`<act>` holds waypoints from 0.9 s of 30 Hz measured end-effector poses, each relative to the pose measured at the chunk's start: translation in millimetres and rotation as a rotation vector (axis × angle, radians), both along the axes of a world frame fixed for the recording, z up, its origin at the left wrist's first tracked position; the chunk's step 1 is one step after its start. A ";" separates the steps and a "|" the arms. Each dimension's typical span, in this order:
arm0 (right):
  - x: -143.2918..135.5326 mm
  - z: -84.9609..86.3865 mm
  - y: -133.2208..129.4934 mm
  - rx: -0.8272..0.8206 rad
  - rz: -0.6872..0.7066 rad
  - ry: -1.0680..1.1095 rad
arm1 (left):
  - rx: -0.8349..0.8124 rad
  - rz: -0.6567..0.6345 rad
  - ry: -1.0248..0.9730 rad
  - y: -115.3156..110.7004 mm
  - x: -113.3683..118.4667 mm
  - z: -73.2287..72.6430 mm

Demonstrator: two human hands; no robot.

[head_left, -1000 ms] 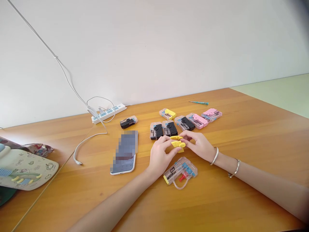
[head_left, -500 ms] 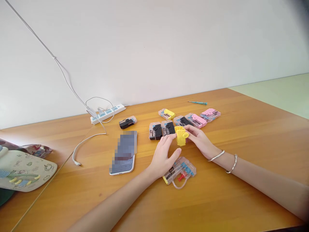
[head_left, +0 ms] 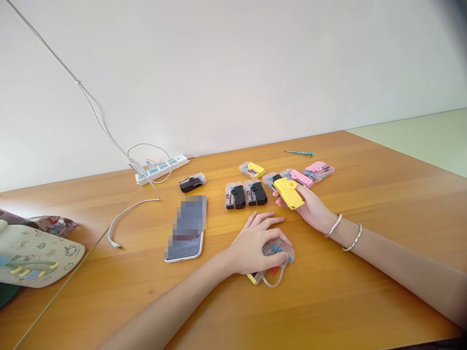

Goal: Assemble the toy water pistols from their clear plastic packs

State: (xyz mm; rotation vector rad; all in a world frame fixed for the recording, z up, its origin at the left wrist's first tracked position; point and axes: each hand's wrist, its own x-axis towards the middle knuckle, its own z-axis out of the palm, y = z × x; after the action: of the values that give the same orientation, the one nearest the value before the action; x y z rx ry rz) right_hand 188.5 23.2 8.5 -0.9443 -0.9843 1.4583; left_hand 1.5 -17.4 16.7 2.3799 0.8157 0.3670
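A yellow plastic piece (head_left: 289,194) with a round knob is held up in my right hand (head_left: 310,206), above the table. My left hand (head_left: 251,245) lies over a clear mini water gun (head_left: 282,250) with blue and red parts inside, its thumb and fingers spread across the body. The gun's yellow end and clear trigger loop show below the hand; the rest is partly covered. Beyond my hands are two clear-and-black water guns side by side (head_left: 235,196) (head_left: 256,193). Behind the yellow piece, a pink one (head_left: 301,179) and another black one partly show.
A phone (head_left: 186,228) lies left of my left hand. Farther back are a black gun (head_left: 192,183), a yellow gun (head_left: 252,169), a pink gun (head_left: 319,170) and a teal screwdriver (head_left: 299,153). A power strip (head_left: 162,169) with white cables sits by the wall.
My left hand has let go of the yellow piece and moved down onto the clear water gun. My right hand has turned the yellow piece and holds it alone, slightly farther right.
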 end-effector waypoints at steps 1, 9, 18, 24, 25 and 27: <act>-0.2 -0.5 -0.5 0.010 0.019 -0.023 | -0.003 0.006 -0.022 -0.3 0.3 0.1; 1.8 -5.4 2.2 0.019 0.023 -0.029 | -0.220 0.142 -0.345 -0.3 0.7 -4.7; -6.5 -5.1 -2.9 0.064 0.137 -0.033 | -0.401 0.513 -0.719 6.5 -0.8 -6.8; -11.5 -0.9 -13.7 0.176 0.296 -0.325 | -0.440 0.688 -0.862 11.5 -0.3 -7.9; -13.5 0.3 -17.0 0.190 0.331 -0.367 | -0.445 0.695 -0.877 11.6 -0.1 -8.3; -18.2 2.1 -24.2 0.212 0.395 -0.423 | -0.452 0.701 -0.893 11.4 0.3 -8.8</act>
State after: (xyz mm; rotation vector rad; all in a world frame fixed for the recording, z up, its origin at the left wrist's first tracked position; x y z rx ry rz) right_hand 170.3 -1.1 10.6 -0.9569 -1.6792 1.4602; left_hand 1.8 -5.9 7.9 1.2287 1.0838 1.2493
